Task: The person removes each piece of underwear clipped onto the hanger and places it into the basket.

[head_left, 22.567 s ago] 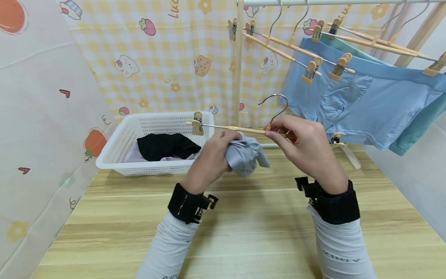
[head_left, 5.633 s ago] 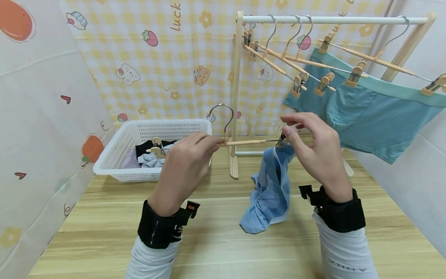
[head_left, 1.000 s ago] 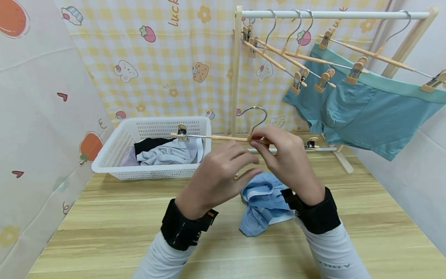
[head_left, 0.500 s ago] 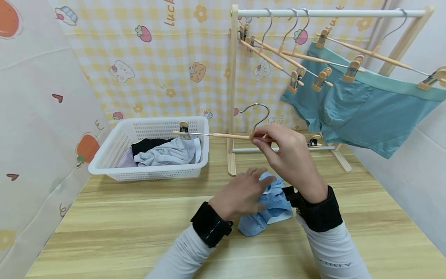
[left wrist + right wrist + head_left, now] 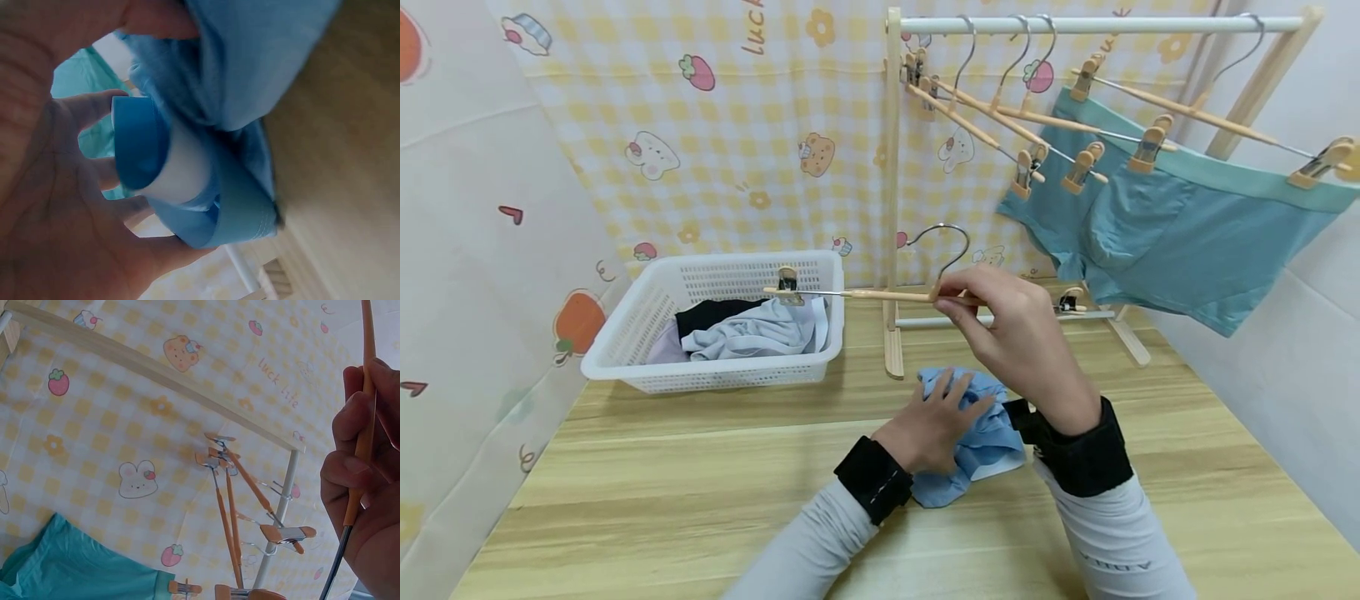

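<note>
The right hand [image 5: 1018, 337] holds a wooden clip hanger [image 5: 865, 294] level above the worktop [image 5: 662, 492], its fingers [image 5: 350, 465] clamped round the bar just beside the metal hook. One clip of the hanger sits out over the white basket [image 5: 625, 354]; the other shows past the hand to the right.

The left hand [image 5: 936, 421] is down on the worktop, on a crumpled pair of light blue underpants [image 5: 981, 437] that lies in front of the foot of the drying rack [image 5: 891, 192]. In the left wrist view its fingers [image 5: 94, 109] are spread and partly curled about the folded waistband [image 5: 140, 144], thumb on top of the cloth; it looks like a loose grip, though the close view makes it hard to be sure how tight.

The basket stands at the back left of the worktop and holds a grey garment [image 5: 752, 329] on top of black cloth [image 5: 707, 315]. On the rack's top rail hang several more clip hangers, and a teal pair of underpants [image 5: 1180, 229] is clipped to the one farthest right. A yellow checked cloth with cartoon prints [image 5: 722, 133] hangs behind.
</note>
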The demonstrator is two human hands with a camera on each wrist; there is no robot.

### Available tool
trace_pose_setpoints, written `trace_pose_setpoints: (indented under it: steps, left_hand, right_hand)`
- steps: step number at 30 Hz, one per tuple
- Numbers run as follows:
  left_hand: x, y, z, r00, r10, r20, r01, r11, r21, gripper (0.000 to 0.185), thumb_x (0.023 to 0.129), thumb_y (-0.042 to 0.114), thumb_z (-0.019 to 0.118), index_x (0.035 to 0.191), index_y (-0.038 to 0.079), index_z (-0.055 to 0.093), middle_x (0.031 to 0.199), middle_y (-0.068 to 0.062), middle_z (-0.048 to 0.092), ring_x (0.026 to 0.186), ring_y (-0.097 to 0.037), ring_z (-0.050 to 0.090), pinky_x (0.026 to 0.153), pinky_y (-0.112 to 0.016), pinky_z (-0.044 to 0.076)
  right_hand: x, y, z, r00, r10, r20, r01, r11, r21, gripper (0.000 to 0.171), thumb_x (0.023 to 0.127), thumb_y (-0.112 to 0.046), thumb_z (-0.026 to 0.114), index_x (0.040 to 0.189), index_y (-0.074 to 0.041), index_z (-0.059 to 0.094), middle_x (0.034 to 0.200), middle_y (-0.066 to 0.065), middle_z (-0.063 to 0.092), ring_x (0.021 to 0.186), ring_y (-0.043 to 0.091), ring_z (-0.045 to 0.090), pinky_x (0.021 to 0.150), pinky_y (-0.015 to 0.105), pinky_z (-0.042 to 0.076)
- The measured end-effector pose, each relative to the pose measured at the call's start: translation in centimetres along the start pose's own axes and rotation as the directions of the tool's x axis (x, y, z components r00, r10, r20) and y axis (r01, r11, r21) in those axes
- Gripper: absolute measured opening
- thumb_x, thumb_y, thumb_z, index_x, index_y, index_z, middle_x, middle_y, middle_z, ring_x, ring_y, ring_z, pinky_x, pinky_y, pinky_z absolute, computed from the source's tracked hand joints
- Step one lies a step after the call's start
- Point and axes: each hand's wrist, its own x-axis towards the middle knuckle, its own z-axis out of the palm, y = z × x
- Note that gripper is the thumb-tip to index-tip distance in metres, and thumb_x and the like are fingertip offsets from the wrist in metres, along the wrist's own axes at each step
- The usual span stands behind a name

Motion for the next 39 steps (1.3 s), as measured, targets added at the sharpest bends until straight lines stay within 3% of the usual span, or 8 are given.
trace_pose_setpoints:
  steps: [4,10,14,17,20,27,33,39]
  left_hand:
    - [0.2,0.0,0.5,1.000,-0.006,0.020,0.006,1.000,-0.006,0.087,0.093,0.030,0.082,0.168,0.031,0.039,0.174,-0.011,0.032,0.160,-0.037,0.034,0.118,-0.056,0.050]
    - [0.4,0.2,0.9,1.000,0.014,0.007,-0.015,1.000,0.023,0.072,0.095,0.024,0.080,0.160,0.032,0.052,0.160,-0.003,0.051,0.147,-0.035,0.051,0.106,-0.048,0.059]
    - [0.3,0.4,0.9,0.998,0.041,-0.043,-0.038,0.996,0.079,0.059,0.095,0.019,0.080,0.150,0.030,0.063,0.144,0.000,0.063,0.124,-0.028,0.063,0.091,-0.036,0.063]
    - [0.2,0.6,0.8,0.994,0.074,-0.081,-0.064,0.992,0.113,0.046,0.097,0.016,0.078,0.140,0.030,0.069,0.128,0.003,0.068,0.102,-0.020,0.063,0.077,-0.026,0.058]
    - [-0.1,0.7,0.8,0.988,0.109,-0.110,-0.094,0.987,0.134,0.032,0.100,0.012,0.075,0.128,0.029,0.074,0.114,0.005,0.071,0.091,-0.015,0.063,0.074,-0.023,0.052]
    - [-1.0,0.3,0.0,0.987,0.113,-0.113,-0.115,0.993,-0.009,0.021,0.101,0.005,0.071,0.108,0.024,0.075,0.098,0.005,0.067,0.074,-0.011,0.057,0.068,-0.022,0.047]
    - [-1.1,-0.5,-1.4,0.982,0.099,-0.161,-0.106,0.994,-0.035,0.022,0.098,0.002,0.074,0.107,0.021,0.074,0.099,0.002,0.068,0.076,-0.011,0.062,0.065,-0.022,0.051]
    - [-1.9,-1.8,-3.9,0.978,0.058,-0.201,-0.089,0.984,-0.153,0.026,0.102,-0.002,0.067,0.119,0.016,0.074,0.105,-0.003,0.065,0.082,-0.012,0.059,0.070,-0.022,0.050]
  right_hand:
    - [0.1,-0.1,0.0,1.000,-0.009,-0.002,0.009,1.000,0.001,0.010,0.100,-0.005,0.077,0.110,-0.008,0.077,0.100,0.004,0.078,0.090,0.018,0.074,0.073,0.037,0.058]
    - [0.2,-0.1,0.1,1.000,-0.018,-0.003,0.018,1.000,0.018,0.009,0.100,-0.006,0.077,0.109,-0.008,0.076,0.100,0.004,0.077,0.089,0.016,0.073,0.074,0.035,0.058]
    - [0.1,-0.1,0.1,1.000,-0.021,-0.006,0.022,1.000,0.019,0.009,0.100,-0.006,0.077,0.109,-0.009,0.076,0.100,0.004,0.077,0.088,0.015,0.073,0.073,0.035,0.058]
    - [0.0,0.0,0.1,1.000,-0.022,-0.008,0.022,1.000,0.017,0.011,0.099,-0.006,0.078,0.109,-0.009,0.076,0.100,0.004,0.078,0.088,0.016,0.073,0.073,0.036,0.058]
    - [0.0,0.0,0.1,1.000,-0.020,-0.010,0.020,1.000,0.014,0.011,0.099,-0.005,0.078,0.109,-0.009,0.076,0.100,0.004,0.078,0.088,0.016,0.074,0.073,0.036,0.059]
    - [0.1,-0.1,0.0,1.000,-0.023,-0.002,0.023,0.999,0.024,0.010,0.099,-0.007,0.078,0.109,-0.009,0.076,0.100,0.004,0.077,0.090,0.015,0.074,0.076,0.035,0.060]
    - [0.1,-0.1,-0.2,0.999,-0.027,-0.020,0.028,1.000,0.011,0.010,0.098,-0.004,0.079,0.107,-0.008,0.076,0.100,0.004,0.078,0.088,0.017,0.075,0.075,0.034,0.060]
    - [0.1,0.1,-0.4,0.999,-0.019,-0.032,0.019,1.000,0.016,0.009,0.098,-0.004,0.078,0.106,-0.007,0.076,0.100,0.005,0.078,0.089,0.018,0.075,0.075,0.035,0.061]
